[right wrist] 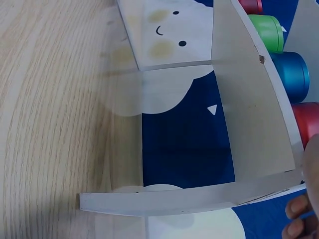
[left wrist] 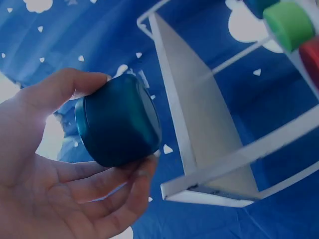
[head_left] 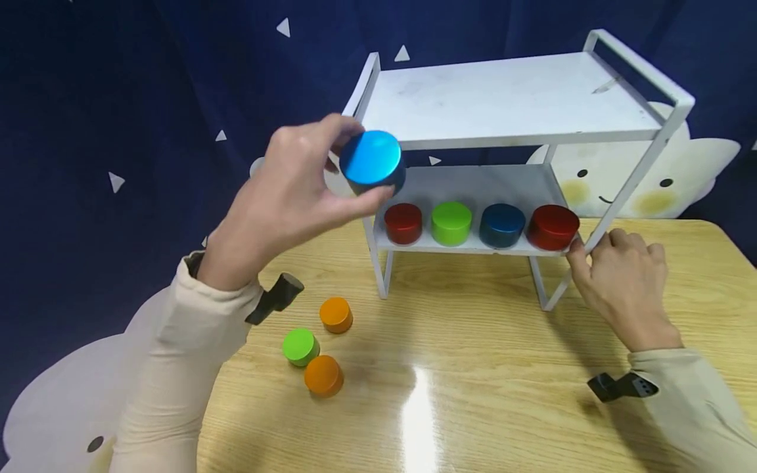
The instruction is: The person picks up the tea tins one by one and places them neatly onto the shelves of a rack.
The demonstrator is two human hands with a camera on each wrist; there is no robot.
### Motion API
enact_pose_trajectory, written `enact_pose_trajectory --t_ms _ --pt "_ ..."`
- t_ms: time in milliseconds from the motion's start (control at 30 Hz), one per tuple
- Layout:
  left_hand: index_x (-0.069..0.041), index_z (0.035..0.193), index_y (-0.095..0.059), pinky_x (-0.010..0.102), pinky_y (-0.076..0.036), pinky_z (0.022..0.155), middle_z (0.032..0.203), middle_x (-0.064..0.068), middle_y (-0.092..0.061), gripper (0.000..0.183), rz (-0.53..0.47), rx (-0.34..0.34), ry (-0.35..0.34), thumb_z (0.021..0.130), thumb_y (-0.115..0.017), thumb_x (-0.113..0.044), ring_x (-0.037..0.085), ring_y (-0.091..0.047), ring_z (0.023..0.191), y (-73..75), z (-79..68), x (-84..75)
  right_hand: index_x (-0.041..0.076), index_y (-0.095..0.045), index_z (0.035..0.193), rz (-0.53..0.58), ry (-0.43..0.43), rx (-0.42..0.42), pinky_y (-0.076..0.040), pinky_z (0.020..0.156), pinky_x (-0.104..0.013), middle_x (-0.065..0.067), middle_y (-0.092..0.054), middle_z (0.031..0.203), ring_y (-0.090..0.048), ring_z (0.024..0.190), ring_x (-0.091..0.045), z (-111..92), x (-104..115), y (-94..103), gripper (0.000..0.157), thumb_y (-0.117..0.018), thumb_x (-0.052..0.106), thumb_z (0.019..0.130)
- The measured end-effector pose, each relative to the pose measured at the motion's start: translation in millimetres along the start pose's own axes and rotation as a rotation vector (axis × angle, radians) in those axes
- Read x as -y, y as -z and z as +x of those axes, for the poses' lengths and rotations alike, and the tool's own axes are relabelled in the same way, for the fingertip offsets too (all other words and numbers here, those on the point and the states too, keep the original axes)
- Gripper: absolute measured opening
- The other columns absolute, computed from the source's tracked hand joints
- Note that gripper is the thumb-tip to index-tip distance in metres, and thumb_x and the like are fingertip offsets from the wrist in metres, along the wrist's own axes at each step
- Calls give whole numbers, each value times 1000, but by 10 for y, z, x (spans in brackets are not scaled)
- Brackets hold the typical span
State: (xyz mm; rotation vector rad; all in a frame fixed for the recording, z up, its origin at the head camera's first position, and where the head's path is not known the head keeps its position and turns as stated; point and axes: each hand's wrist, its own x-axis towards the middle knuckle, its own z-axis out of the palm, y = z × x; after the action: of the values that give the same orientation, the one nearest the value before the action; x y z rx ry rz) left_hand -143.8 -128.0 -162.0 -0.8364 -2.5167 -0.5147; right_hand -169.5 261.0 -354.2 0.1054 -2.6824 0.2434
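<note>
My left hand [head_left: 296, 177] pinches a shiny blue round tin [head_left: 371, 157] between thumb and fingers, in front of the upper left corner of a white two-tier rack [head_left: 503, 98]. The left wrist view shows the tin's side, with the thumb on one side and fingers on the other. On the lower tier stand a red tin [head_left: 403, 225], a green tin [head_left: 451, 224], a dark blue tin [head_left: 502, 226] and another red tin [head_left: 553, 228] in a row. At the rack's right front leg, my right hand [head_left: 623, 286] grips the frame, its thumb beside the right-hand red tin.
Left of the rack, two orange tins [head_left: 336, 315] and a green tin [head_left: 301, 347] stand on the wooden table [head_left: 473, 381]. Behind hangs a dark blue curtain [head_left: 177, 79] with white triangles and cloud faces. The rack's upper tier has raised side rails [head_left: 644, 66].
</note>
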Motion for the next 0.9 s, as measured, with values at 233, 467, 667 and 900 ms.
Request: enact_pose_trajectory --t_ms 233,467,667,900 --pt "4 129 -52 26 -47 93 126 14 -60 65 -7 23 88 83 -72 -37 20 -63 108 45 441 29 -1 -52 58 28 2 -37 -30 63 -56 -22 -49 73 -49 76 -46 13 -46 -33 58 -35 35 100" --pt "1 135 -48 27 -44 96 132 14 -57 67 20 129 186 87 -67 -42 21 -60 114 -58 752 64 -1 -54 58 44 4 -65 -31 62 -57 -22 -51 73 -50 76 -45 10 -41 -48 57 -36 34 99" --pt "0 137 -47 26 -44 96 130 13 -57 66 46 157 225 89 -62 -44 20 -59 110 -70 802 72 -1 -54 56 55 6 -80 -32 61 -57 -23 -52 72 -50 74 -45 15 -34 -55 57 -36 32 99" --pt "-2 140 -44 23 -43 98 136 13 -53 69 25 163 249 90 -61 -45 19 -55 115 -54 789 82 2 -52 52 73 8 -88 -31 59 -57 -22 -51 70 -49 70 -44 57 -51 -46 58 -36 31 99"
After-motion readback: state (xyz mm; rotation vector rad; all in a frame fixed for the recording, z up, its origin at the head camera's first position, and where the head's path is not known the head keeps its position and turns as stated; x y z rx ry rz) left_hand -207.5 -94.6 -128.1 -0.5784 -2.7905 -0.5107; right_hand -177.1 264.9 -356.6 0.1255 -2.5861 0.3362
